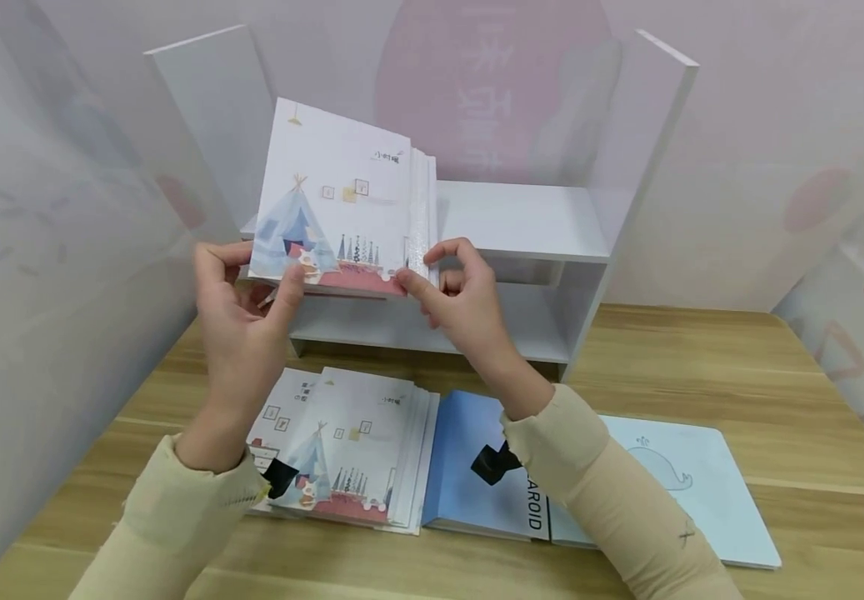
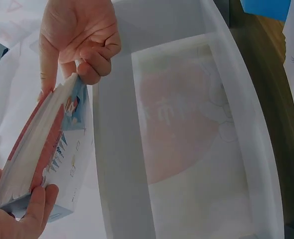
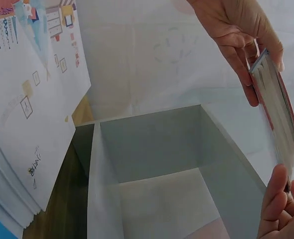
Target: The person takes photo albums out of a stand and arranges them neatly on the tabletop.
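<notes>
the person's left hand [image 1: 240,321] and right hand [image 1: 461,304] are each pinching a lower corner of a thick white tent-illustrated paper booklet stack [image 1: 345,212], holding it upright in the air in front of the white board shelf unit [image 1: 521,221]. below it, more tent-illustrated booklets [image 1: 360,454], a blue book [image 1: 469,475] and a pale blue whale-print board [image 1: 690,483] are lying on the wooden table [image 1: 776,400].

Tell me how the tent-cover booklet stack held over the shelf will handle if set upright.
The booklet stack looks thin and light: both hands pinch it by its lower corners. It probably flexes, being soft-covered. Its loose edges are stepped, so booklets may slide apart or tip on the white shelf.
</notes>
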Demonstrator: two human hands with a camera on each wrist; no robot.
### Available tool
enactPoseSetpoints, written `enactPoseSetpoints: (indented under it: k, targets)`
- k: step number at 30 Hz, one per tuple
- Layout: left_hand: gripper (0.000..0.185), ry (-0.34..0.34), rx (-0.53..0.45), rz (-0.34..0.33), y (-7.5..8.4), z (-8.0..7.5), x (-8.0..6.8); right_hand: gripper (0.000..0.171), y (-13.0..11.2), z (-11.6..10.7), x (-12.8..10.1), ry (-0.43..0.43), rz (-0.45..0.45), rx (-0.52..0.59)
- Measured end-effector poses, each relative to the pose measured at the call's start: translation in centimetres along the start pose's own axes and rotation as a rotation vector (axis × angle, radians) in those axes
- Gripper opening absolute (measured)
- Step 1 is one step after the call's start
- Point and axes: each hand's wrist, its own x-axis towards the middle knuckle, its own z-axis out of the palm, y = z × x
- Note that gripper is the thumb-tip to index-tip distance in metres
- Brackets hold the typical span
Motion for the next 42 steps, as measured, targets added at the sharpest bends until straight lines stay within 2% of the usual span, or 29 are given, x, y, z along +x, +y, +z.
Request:
enactPoseSetpoints:
  k: [3, 8, 14, 20, 28, 36, 42]
  targets:
    - [0.033, -0.017, -0.005, 0.028, 0.3, 0.4, -0.5, 0.032, 0.0, -0.3, -0.4, -0.005, -0.011, -0.022]
    - [0.032, -0.004, -0.012, 0.064, 0.8, 0.8, -1.3, 0.032, -0.2, -0.9, -1.2, -0.026, -0.037, -0.024]
    - [0.032, -0.009, -0.076, 0.078, 1.2, 1.6, -2.0, 0.032, -0.9, -1.8, -2.2, -0.043, -0.011, 0.003]
    - [0.031, -0.038, -0.059, 0.107, 1.2, 2.3, -2.8, 0.032, -1.3, -2.6, -3.0, -0.063, 0.016, 0.054]
    - [0.029, -0.051, -0.069, 0.124, 0.9, 3.3, -3.9, 0.037, -1.6, -3.6, -3.9, -0.065, 0.017, 0.056]
    - [0.038, -0.042, -0.108, 0.145, 0.5, 4.3, -4.7, 0.038, -1.6, -4.7, -4.9, -0.068, 0.047, 0.069]
    - [0.041, -0.066, -0.125, 0.147, 0.2, 5.1, -5.3, 0.038, -1.1, -5.4, -5.8, -0.048, 0.075, 0.078]
